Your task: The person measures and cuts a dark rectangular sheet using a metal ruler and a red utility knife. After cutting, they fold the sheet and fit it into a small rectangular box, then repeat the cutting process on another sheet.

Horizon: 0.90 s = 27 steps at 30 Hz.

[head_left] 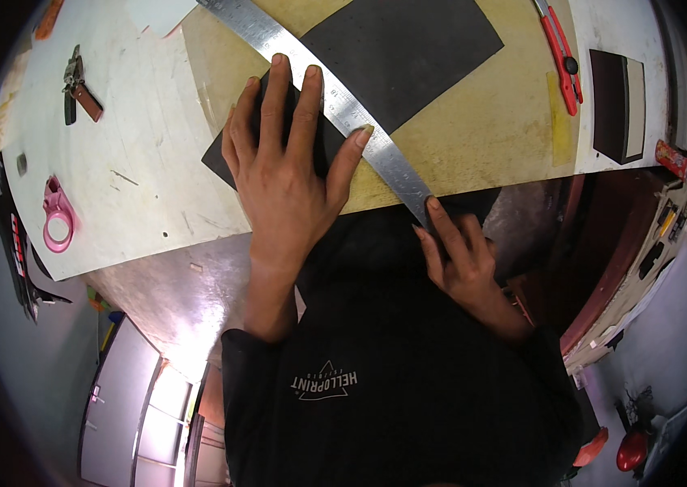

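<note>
A long steel ruler (396,172) lies slantwise across a black sheet (408,57), running from the upper left down past the table's near edge. My left hand (283,174) rests flat, fingers stretched, with its fingertips and thumb on the ruler. Beneath that hand a black corner (222,162) shows on the ruler's left side; whether it joins the larger black part is hidden. At the ruler's near end, my right hand (465,260) grips it between thumb and fingers. Under the sheet is a yellowish mat (473,138).
A red utility cutter (563,65) lies at the far right, beside a dark, flat, box-like piece (610,105). On the left of the white table (132,223) are a pink tape dispenser (58,215) and a small plier-like tool (78,89). The table's near edge runs before my body.
</note>
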### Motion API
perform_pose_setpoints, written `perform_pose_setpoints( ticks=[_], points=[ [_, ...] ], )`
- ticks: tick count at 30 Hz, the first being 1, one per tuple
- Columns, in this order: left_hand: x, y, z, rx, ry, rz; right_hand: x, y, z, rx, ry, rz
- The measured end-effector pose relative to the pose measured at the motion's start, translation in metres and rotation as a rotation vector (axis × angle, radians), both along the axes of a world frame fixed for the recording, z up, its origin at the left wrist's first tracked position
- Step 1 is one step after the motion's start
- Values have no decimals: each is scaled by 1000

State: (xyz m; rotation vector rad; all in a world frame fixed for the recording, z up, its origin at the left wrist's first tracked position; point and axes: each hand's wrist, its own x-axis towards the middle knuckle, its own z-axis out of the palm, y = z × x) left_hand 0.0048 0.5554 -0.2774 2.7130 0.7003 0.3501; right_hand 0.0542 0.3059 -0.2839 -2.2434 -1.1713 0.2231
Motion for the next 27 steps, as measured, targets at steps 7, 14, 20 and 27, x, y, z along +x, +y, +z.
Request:
perform_pose_setpoints(
  ticks=[7,14,20,27],
  points=[
    [1,1,-4,69,-26,-21,0,-1,1,-6,13,-7],
    [0,0,0,-2,-18,-7,0,-3,-3,-1,-13,1],
    [0,1,-7,36,-61,-13,1,-7,-7,0,-27,31],
    [0,0,-2,11,-17,-11,2,-3,2,-21,28,15]
  ],
)
